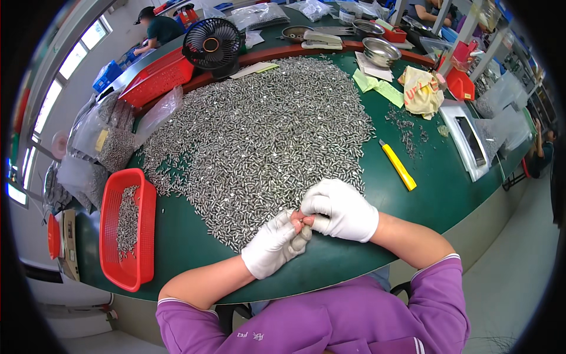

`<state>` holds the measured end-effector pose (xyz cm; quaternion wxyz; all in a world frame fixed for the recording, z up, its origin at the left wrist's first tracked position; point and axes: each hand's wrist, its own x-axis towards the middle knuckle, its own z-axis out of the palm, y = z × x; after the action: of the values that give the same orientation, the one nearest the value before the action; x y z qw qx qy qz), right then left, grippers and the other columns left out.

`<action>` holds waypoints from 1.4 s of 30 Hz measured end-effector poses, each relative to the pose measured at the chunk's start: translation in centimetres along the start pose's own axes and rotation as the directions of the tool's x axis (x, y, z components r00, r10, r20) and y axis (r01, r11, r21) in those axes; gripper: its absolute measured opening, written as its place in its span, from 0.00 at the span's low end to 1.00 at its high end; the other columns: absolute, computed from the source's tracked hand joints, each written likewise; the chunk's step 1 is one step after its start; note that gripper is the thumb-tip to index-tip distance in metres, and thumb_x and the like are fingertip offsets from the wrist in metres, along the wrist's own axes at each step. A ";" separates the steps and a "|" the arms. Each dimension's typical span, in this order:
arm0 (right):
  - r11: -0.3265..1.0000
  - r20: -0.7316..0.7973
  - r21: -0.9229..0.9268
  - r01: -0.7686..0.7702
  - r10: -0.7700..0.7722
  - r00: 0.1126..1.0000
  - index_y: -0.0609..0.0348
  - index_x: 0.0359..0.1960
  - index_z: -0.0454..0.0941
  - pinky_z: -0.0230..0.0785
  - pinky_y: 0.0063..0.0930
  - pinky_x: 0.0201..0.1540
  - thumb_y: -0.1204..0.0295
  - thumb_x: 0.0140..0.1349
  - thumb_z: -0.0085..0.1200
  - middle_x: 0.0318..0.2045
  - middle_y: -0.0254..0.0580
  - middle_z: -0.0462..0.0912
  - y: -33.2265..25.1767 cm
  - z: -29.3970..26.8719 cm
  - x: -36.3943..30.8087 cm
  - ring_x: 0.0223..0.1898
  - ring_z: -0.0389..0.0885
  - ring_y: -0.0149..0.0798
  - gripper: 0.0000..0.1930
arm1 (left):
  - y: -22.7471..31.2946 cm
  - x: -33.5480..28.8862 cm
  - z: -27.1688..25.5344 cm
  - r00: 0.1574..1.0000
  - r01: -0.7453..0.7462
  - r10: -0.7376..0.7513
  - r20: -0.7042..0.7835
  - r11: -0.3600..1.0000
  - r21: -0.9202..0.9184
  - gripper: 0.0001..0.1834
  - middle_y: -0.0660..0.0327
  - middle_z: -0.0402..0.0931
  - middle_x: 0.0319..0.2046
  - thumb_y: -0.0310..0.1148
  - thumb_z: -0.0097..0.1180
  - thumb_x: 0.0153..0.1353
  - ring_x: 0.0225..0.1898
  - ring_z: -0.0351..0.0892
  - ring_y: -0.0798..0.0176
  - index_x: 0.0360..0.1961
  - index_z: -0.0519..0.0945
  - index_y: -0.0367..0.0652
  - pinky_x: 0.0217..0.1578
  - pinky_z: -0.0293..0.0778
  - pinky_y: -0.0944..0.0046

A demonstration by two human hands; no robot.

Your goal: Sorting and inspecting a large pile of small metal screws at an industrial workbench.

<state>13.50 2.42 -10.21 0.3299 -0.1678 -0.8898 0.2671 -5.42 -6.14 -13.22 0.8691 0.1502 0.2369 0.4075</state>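
My left hand and my right hand wear white gloves with bare fingertips showing. They meet at the near edge of a broad heap of small silver metal pins spread over the green table. Thumbs and fingers of both hands are pinched together at one spot. A tiny metal part seems to sit between the fingertips, mostly hidden by them. To the left of my hands stands a red plastic basket holding a small pile of similar pins.
A yellow utility knife lies right of the heap, near scattered dark bits. Behind are a black fan, a red crate and a metal bowl. Filled plastic bags line the left; a white tray lies right.
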 end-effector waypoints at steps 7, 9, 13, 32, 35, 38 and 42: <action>0.998 -0.028 -0.055 -0.024 0.023 0.999 0.54 0.31 0.78 0.70 0.38 0.38 0.68 0.49 0.59 0.30 0.39 0.79 -0.2 -0.2 -0.2 0.34 0.77 0.46 0.08 | 0.2 0.1 0.1 1.000 -0.022 0.022 0.004 0.999 -0.023 0.06 0.68 0.78 0.41 0.36 0.54 0.64 0.37 0.75 0.73 0.40 0.76 0.48 0.33 0.67 0.73; 0.998 -0.029 -0.060 -0.019 0.018 0.999 0.54 0.31 0.78 0.70 0.38 0.37 0.68 0.49 0.59 0.30 0.39 0.79 -0.4 -0.3 0.0 0.33 0.77 0.45 0.08 | 0.1 0.2 -0.1 0.999 -0.037 0.037 0.011 0.997 -0.062 0.06 0.66 0.78 0.40 0.36 0.54 0.64 0.37 0.75 0.72 0.39 0.76 0.48 0.34 0.68 0.73; 0.993 0.006 -0.107 0.045 -0.044 0.999 0.52 0.32 0.78 0.70 0.38 0.36 0.66 0.49 0.59 0.29 0.37 0.78 -0.4 -0.4 0.0 0.32 0.76 0.44 0.09 | 0.1 0.2 -0.2 1.000 -0.031 0.031 0.003 0.997 -0.067 0.06 0.65 0.78 0.40 0.36 0.54 0.64 0.38 0.76 0.71 0.38 0.76 0.48 0.34 0.69 0.73; 0.894 -0.091 -0.406 -0.187 0.164 0.982 0.51 0.28 0.78 0.72 0.37 0.36 0.69 0.53 0.54 0.28 0.37 0.78 1.0 -1.4 0.2 0.33 0.77 0.44 0.03 | 0.5 0.1 1.1 0.999 -0.053 0.053 0.002 0.999 0.012 0.07 0.66 0.73 0.31 0.39 0.56 0.63 0.26 0.64 0.73 0.36 0.73 0.49 0.30 0.63 0.72; 0.838 -0.116 -0.442 -0.321 0.302 0.946 0.52 0.27 0.80 0.71 0.37 0.38 0.70 0.49 0.59 0.31 0.36 0.79 1.5 -2.2 0.0 0.34 0.78 0.45 0.04 | 0.1 0.0 1.0 0.998 -0.065 0.066 -0.018 0.997 0.039 0.07 0.66 0.72 0.31 0.38 0.57 0.62 0.25 0.62 0.73 0.37 0.74 0.50 0.29 0.62 0.72; 0.823 -0.001 -0.435 -0.366 0.406 0.914 0.51 0.31 0.82 0.72 0.38 0.39 0.65 0.50 0.60 0.33 0.38 0.79 1.2 -1.8 0.0 0.36 0.78 0.44 0.08 | -0.1 0.0 0.7 0.997 -0.067 0.069 -0.028 0.997 0.049 0.08 0.66 0.74 0.34 0.36 0.58 0.61 0.25 0.62 0.73 0.39 0.75 0.51 0.30 0.62 0.72; 0.813 -0.042 -0.448 -0.371 0.396 0.917 0.51 0.32 0.82 0.71 0.38 0.38 0.63 0.49 0.61 0.32 0.39 0.79 1.2 -0.5 0.1 0.36 0.78 0.45 0.10 | -0.3 0.2 0.5 0.997 -0.076 0.076 -0.005 0.995 0.057 0.10 0.65 0.76 0.39 0.36 0.58 0.60 0.25 0.62 0.73 0.42 0.75 0.51 0.32 0.63 0.72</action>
<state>13.89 3.59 -10.51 0.1979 -0.4077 -0.8832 0.1205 -4.84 -6.20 -13.03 0.8474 0.1822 0.2457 0.4339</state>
